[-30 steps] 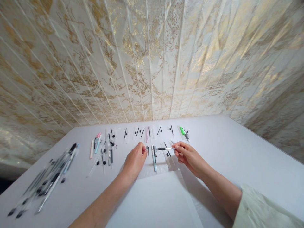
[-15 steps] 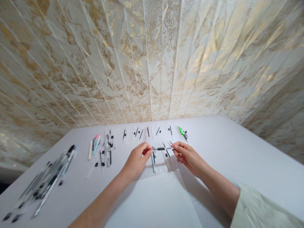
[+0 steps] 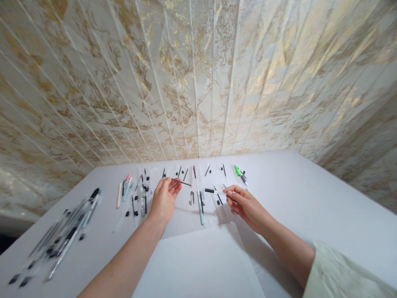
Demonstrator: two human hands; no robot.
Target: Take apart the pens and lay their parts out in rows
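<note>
Pinched in my left hand (image 3: pixel 163 198): a thin dark refill (image 3: pixel 182 182), roughly 10 o'clock from the black-gripped barrel (image 3: pixel 211 191) my right hand (image 3: pixel 246 205) clamps by its end. Tips don't touch; I'd line both up straight, no bending.

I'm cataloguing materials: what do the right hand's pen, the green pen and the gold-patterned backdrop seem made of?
Pen in the right hand: probably plastic, its barrel clear and its dull dark grip perhaps rubber.
Green pen: likely plastic, from its bright, even colour.
Gold-patterned backdrop: seemingly fabric, given its folds; shiny glints suggest metallic thread or print.
</note>
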